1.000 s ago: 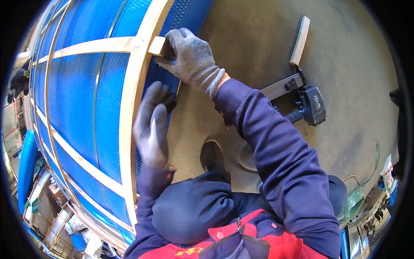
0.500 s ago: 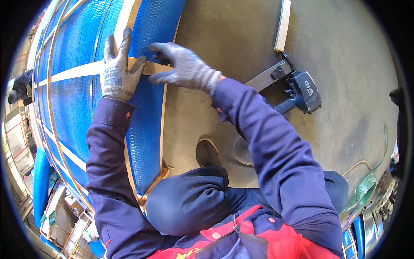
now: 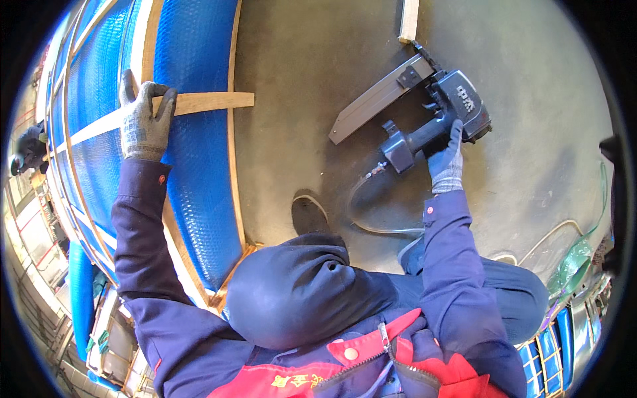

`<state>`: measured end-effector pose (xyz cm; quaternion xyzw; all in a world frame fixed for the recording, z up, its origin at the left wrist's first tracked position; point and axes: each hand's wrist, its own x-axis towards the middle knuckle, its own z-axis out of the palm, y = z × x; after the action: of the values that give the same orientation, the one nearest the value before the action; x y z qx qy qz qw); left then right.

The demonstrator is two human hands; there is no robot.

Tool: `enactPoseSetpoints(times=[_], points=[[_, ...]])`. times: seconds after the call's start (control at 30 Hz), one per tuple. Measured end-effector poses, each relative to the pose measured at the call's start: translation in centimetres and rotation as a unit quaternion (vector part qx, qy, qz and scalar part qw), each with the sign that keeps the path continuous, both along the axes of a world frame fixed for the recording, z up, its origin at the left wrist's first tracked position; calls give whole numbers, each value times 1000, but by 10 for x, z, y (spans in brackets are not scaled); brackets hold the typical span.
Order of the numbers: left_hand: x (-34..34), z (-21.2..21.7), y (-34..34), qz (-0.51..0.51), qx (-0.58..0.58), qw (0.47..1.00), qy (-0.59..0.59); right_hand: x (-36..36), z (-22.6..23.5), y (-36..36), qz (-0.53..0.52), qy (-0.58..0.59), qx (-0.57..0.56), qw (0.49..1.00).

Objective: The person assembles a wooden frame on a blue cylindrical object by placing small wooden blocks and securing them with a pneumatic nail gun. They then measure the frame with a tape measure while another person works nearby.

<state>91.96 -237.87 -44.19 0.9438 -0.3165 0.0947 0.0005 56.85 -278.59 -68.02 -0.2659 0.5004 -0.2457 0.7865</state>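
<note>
My left hand (image 3: 144, 125), in a grey knit glove with dark fingertips, grips a wooden slat (image 3: 212, 101) where it crosses a long wooden beam (image 3: 147, 40). The slat lies across a large bundle wrapped in blue bubble wrap (image 3: 199, 166), its right end sticking out past the bundle's edge strip. My right hand (image 3: 447, 161), in a matching glove, is on the handle of a black pneumatic nail gun (image 3: 459, 106) lying on the floor. Its thumb rests along the tool; its other fingers are mostly hidden. The grey magazine (image 3: 381, 99) points toward the bundle.
An air hose (image 3: 358, 209) runs from the nail gun's handle toward my legs. A loose wooden batten (image 3: 409, 20) lies on the concrete floor beyond the tool. Green plastic strapping (image 3: 574, 265) lies at the right. A dark-clothed person (image 3: 30, 149) shows at the far left.
My right hand has left the slat and moved right to the nail gun's handle. The left hand stays on the slat. The view has shifted slightly right.
</note>
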Motion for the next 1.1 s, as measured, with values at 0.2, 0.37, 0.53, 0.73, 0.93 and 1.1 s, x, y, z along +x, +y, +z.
enactPoseSetpoints(times=[0.2,0.37,0.53,0.73,0.93,1.1], points=[[-6,4,-5,16,13,1000,14,24,1,22,93,-77,76,990],[-8,8,-9,-3,39,999,0,31,18,51,197,-71,98,973],[-2,7,-5,-2,14,1000,12,68,26,127,230,-163,276,919],[-3,6,-4,-9,40,999,-4,113,34,166,371,-105,319,866],[-7,9,-14,-2,50,999,12,124,21,185,408,-114,365,829],[-10,11,-19,6,54,998,12,118,15,176,435,-109,365,816]])
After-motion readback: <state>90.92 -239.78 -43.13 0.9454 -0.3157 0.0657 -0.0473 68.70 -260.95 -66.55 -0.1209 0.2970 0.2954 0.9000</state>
